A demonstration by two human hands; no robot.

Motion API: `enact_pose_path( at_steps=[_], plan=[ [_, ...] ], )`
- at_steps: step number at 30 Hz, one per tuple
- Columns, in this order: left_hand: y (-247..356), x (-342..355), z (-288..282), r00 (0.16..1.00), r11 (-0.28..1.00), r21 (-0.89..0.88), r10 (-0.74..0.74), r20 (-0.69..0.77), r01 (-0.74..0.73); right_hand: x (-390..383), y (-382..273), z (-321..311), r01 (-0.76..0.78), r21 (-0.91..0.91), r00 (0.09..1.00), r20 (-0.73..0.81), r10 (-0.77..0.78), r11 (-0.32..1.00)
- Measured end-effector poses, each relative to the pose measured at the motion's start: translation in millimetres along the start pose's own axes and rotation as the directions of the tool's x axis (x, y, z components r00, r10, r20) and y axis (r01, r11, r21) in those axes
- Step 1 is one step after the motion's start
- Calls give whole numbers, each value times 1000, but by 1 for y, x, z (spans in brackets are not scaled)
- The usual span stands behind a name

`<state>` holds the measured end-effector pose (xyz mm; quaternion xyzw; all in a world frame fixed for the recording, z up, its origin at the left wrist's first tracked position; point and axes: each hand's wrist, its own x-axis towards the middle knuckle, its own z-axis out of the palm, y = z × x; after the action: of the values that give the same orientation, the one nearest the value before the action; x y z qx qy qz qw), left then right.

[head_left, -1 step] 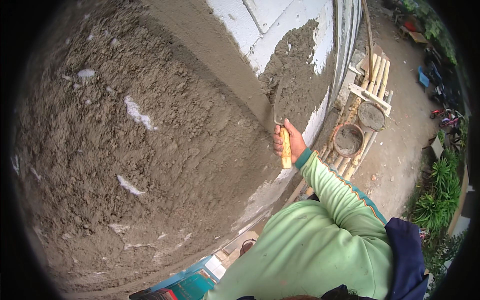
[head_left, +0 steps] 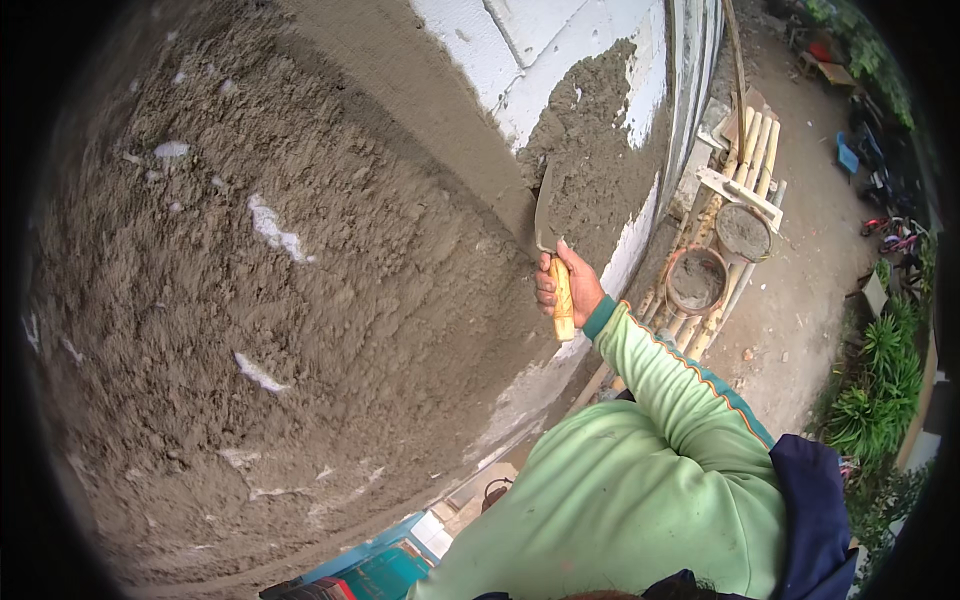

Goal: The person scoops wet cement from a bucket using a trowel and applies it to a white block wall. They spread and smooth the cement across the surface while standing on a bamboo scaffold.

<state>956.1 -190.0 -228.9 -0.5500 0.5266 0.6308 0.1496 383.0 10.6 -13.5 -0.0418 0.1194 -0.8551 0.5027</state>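
My right hand is wrapped round the pale wooden handle of a trowel. Its thin metal blade points up the wall, at the edge between a smooth mortar strip and a rough mortar patch. Whether the blade touches the mortar I cannot tell. To the left spreads a wide area of coarse wet mortar, with white bits of the wall showing through. White blocks lie bare above the rough patch. My left hand is not in view.
At the right, two round tubs of mortar, one reddish and one darker, rest on bamboo poles. A wooden board crosses the poles. Farther right are a dirt path and green plants.
My right hand and the trowel have shifted slightly left. The blade has turned, so more of its flat face shows.
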Motion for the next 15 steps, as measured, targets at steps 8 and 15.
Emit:
enact_pose_path(
  at_steps=[8, 15],
  plan=[
    [-7, 6, -1, 999, 997, -61, -36, 32, 38, -42, 11, 15, -144, -290, 975, -203, 86, 946],
    [49, 2, 27, 984, 943, -282, -156, 91, 176, -25, 50, -17, 34, -56, 926, -373, -53, 998]
  ],
)
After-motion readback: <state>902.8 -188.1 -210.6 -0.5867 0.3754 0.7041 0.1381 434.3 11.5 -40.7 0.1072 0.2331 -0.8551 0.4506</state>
